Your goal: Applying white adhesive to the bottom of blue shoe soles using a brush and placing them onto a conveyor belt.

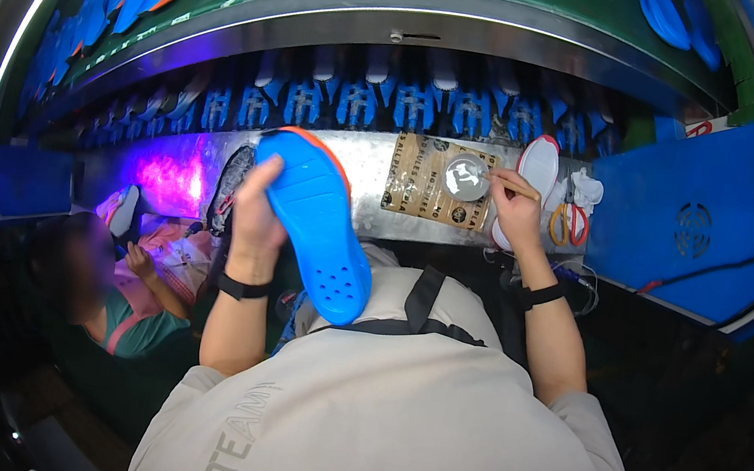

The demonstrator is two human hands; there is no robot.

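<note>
Head: gripping lengthwise-slanted blue sole (314,217) left of dish (466,179) with left hand (257,211), pinching probable brush (522,189) beside dish with right hand (516,217).

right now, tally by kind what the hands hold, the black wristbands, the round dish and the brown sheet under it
Blue sole, in left hand: 1
Wooden stick, in right hand: 1
Black wristbands: 2
Round dish: 1
Brown sheet: 1
Total: 6
</note>
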